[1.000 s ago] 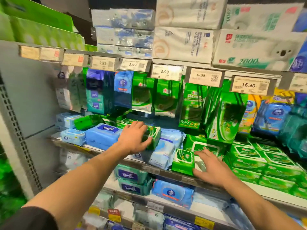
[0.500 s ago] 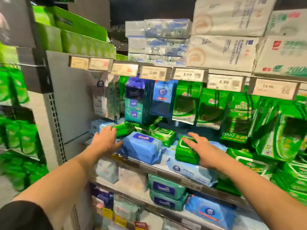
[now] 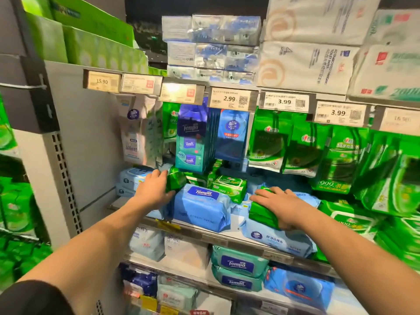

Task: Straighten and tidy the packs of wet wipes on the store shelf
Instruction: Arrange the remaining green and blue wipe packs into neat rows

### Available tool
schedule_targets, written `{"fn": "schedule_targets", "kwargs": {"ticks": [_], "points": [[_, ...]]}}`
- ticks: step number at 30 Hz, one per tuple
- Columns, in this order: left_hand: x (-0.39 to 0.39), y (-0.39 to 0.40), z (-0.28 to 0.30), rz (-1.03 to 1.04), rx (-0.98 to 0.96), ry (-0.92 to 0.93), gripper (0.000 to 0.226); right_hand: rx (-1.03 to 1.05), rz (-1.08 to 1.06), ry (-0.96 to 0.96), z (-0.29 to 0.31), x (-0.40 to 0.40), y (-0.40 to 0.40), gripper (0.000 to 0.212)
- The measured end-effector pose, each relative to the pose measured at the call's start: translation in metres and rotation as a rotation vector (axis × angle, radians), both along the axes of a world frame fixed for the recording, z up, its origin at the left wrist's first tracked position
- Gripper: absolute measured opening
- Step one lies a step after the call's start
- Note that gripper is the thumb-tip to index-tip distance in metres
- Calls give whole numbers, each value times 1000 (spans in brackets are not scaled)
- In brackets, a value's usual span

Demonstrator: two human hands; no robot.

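Nearest the camera, two bare forearms reach up toward the middle shelf [image 3: 202,234]. The right hand [image 3: 280,206] lies over a small green pack [image 3: 261,213], its fingers [image 3: 263,196] curled across the top and thumb tucked at the near end, gripping it; this pack sits on a light blue Vinda pack [image 3: 279,239] at the shelf's front edge, its long axis running roughly front to back. Left of it, a large blue Tempo pack [image 3: 201,206] lies skewed, one corner overhanging the shelf lip, its label facing up. Just behind that, the left hand [image 3: 153,192] holds a second green pack [image 3: 176,179], fingers wrapped on its left end; the pack is tilted, end pointing up and right. Further back lies a green 999 pack [image 3: 229,186], label upward, and hanging packs [image 3: 268,139] fill the rear. These soft film packs probably squash and slide easily and weigh little; holding across the short sides looks safest.
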State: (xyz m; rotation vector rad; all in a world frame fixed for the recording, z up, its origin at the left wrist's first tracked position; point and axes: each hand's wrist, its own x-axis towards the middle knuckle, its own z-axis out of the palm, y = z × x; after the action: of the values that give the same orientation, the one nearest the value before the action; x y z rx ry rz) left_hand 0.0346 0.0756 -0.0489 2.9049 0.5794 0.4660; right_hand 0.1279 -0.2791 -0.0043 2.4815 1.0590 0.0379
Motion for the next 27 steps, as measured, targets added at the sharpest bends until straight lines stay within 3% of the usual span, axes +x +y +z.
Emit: {"fn": "schedule_targets", "kwargs": {"ticks": [4,7,10,18,24,27], "points": [[18,-9,1,57,-178,-11,72,160,-136,-12,-3,6,7,101],[31,-17,4,146,-303,8,76,342,-312,162,-13,11,0,107],[38,-22,3,189,-365,15,78,464,-349,257,-25,10,-8,108],[41,-26,-4,255,-438,-112,59,433,-314,267,-26,5,-14,108],[32,-26,7,358,-498,-253,80,440,-292,253,-31,13,-17,104],[22,-25,17,298,-481,-355,69,445,-277,227,-35,16,-18,104]]}}
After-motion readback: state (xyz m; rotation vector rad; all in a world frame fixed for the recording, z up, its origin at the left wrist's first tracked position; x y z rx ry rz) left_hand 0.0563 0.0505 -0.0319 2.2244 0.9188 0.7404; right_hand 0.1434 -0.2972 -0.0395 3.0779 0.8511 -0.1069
